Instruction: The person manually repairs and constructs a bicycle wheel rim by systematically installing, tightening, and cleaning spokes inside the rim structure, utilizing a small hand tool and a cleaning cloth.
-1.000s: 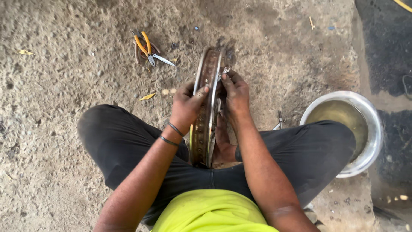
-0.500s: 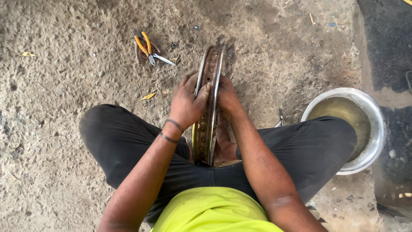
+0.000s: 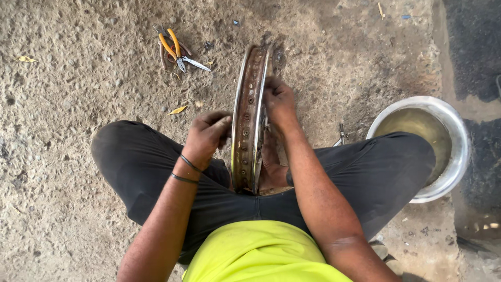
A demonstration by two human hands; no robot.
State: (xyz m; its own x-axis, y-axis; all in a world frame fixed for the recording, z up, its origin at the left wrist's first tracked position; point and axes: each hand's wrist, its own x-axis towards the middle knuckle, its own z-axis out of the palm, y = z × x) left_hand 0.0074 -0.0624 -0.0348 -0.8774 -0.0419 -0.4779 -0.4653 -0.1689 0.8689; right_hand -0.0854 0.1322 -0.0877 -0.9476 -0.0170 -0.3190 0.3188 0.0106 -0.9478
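A rusty metal wheel rim (image 3: 249, 104) stands upright on edge between my crossed legs, its channel facing up with spoke holes showing. My left hand (image 3: 207, 134) is curled against the rim's left flange, two dark bands on the wrist. My right hand (image 3: 279, 102) grips the right flange near the top, fingers over the edge. My bare foot (image 3: 270, 162) rests against the rim's right side.
Orange-handled pliers (image 3: 176, 49) lie on the rough concrete floor ahead to the left, beside dark wire bits. A steel basin (image 3: 453, 151) with murky liquid stands at right, partly behind my knee. A small metal tool (image 3: 340, 137) lies near that knee.
My left hand has slid down the rim's left side toward me, and my right hand has shifted slightly down the right flange. The rim stays upright.
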